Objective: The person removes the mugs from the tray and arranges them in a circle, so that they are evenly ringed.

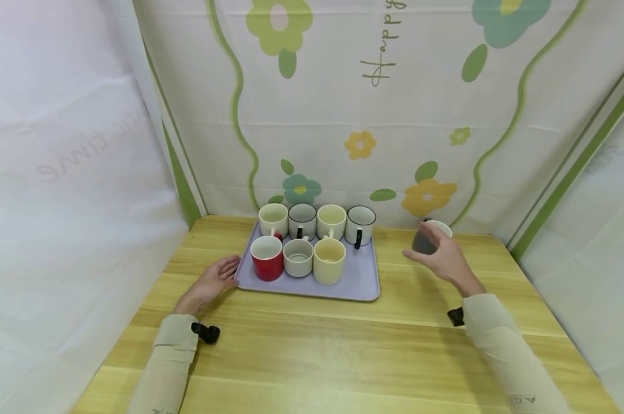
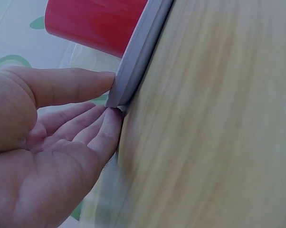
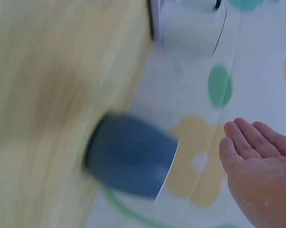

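At the left side of the lilac tray point(image 1: 363, 276) is my left hand point(image 1: 215, 282), its fingers and thumb touching the front left corner. In the left wrist view the fingers look fairly straight, with the thumb at the tray's rim point(image 2: 133, 66). A red mug point(image 1: 267, 261) stands on the tray nearest this hand. My right hand point(image 1: 441, 253), thumb spread from the fingers, is in front of a dark grey cup point(image 1: 424, 244) and partly covers it in the head view. The right wrist view shows the cup point(image 3: 131, 154) blurred and apart from the palm.
Several mugs stand on the tray in two rows, among them a yellow mug point(image 1: 329, 264), a small pale cup point(image 1: 298, 259) and a black-rimmed white mug point(image 1: 360, 224). Behind the wooden table point(image 1: 312, 351) hangs a flowered cloth point(image 1: 322, 98); pale sheets flank both sides.
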`<state>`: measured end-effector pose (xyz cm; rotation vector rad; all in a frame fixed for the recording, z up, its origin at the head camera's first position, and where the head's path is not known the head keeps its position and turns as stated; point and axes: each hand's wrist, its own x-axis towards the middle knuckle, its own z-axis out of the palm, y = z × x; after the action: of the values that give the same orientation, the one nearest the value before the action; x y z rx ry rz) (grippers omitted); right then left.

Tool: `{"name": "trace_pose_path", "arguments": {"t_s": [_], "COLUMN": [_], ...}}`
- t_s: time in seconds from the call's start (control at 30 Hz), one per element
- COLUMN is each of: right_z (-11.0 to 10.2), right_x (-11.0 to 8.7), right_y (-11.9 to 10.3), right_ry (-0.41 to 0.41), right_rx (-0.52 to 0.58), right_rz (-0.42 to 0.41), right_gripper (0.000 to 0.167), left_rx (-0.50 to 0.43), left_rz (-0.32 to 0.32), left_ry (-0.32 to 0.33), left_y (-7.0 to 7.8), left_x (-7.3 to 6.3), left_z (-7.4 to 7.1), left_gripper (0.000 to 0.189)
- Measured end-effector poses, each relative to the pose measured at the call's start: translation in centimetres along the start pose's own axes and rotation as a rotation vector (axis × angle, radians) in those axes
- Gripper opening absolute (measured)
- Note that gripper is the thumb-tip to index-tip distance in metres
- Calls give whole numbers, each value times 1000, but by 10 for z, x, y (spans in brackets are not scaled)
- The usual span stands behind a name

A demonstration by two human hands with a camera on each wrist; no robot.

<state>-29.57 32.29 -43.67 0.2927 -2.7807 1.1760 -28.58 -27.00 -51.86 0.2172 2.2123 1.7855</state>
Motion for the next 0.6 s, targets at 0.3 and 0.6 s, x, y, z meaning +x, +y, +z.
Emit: {"name": "trace_pose_path", "arguments": {"t_s": [0.3, 0.6], "right_z": [70, 135], "right_x": [-11, -11], "right_y": [-42, -79], "right_ry": [-44, -34], "right_rx": [95, 157], "right_rz": [-35, -37], "right_gripper": [101, 97], "left_rx": [-13, -2], "left_rz": [4, 8], "left_ry": [6, 2], "left_y": [-1, -1], "left_x": [0, 0], "left_z": [-1, 0], "left_gripper": [75, 74]}}
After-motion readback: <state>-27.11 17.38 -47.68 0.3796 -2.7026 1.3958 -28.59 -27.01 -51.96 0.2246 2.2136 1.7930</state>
